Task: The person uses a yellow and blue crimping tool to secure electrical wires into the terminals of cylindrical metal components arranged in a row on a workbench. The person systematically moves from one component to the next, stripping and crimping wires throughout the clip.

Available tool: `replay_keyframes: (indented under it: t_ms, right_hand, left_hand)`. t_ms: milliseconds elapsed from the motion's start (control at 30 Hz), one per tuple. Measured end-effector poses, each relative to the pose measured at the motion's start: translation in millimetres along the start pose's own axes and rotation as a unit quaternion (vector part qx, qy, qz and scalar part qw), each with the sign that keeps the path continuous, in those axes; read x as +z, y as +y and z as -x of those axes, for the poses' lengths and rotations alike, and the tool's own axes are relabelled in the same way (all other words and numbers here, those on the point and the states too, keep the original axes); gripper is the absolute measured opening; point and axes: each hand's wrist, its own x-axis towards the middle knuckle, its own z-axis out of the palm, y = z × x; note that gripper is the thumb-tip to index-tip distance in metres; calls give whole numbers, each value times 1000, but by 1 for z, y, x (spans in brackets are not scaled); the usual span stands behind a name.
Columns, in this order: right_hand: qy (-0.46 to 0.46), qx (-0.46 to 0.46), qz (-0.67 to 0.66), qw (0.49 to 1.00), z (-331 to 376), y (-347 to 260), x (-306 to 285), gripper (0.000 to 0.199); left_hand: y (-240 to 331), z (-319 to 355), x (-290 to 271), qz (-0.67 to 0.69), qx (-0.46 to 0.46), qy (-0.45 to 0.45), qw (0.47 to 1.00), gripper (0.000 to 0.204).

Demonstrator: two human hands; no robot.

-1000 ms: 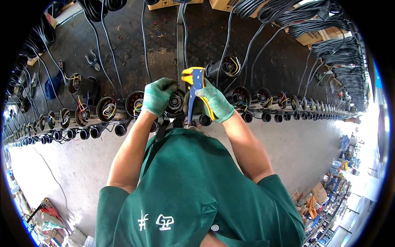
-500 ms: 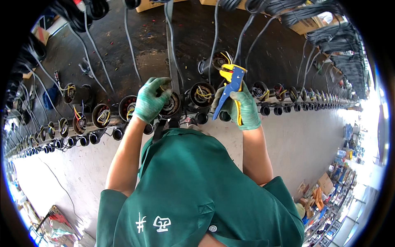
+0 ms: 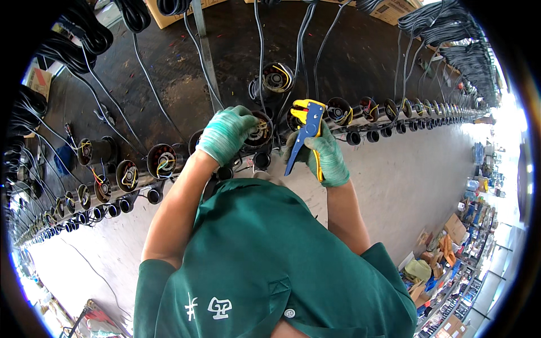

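My left hand (image 3: 228,135), in a green-white glove, reaches over the rim of a round black motor housing (image 3: 260,130) with pale wires inside. Its fingers are bent together at the wires; what they pinch, if anything, is hidden. A blue and yellow wire stripper (image 3: 307,132) stands upright in my gloved right hand (image 3: 328,158), which is closed around its handles. The tool's yellow jaws point up, just in front of another housing in the row. Behind, on the dark bench (image 3: 186,96), sits a further housing (image 3: 276,79) with a yellow wire.
Rows of similar housings (image 3: 162,160) line the bench's near edge to both sides. Grey cables (image 3: 151,84) run from them to black cable coils (image 3: 133,14) at the back. Cardboard boxes (image 3: 394,10) stand behind. Grey floor (image 3: 394,186) lies below, with cluttered shelves at right.
My left hand has moved right, from one housing to the wires of another. The view has shifted right along the row. The right hand still holds the wire stripper, now slightly lower.
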Motion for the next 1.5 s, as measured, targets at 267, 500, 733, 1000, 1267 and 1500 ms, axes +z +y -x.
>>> replay_keyframes:
  t_ms: [267,500,733,1000,1267,1500]
  right_hand:
    - [-23,42,34,998,-10,-2,9,72]
    - [-66,118,96,986,-60,12,15,67]
    - [-142,140,85,976,-77,11,15,65]
    - [-123,118,141,975,-86,15,10,59]
    - [-99,171,218,956,-96,-2,24,41]
    - [-104,76,-15,992,-98,-7,22,57]
  left_hand:
    - [-22,12,20,352,-248,80,899,24]
    - [-12,14,23,280,-219,171,919,20]
    - [-16,16,33,276,-215,207,914,21]
    - [-16,17,35,230,-217,215,924,21]
    - [-11,15,34,226,-236,220,919,19]
    - [-8,3,26,293,-271,200,895,20]
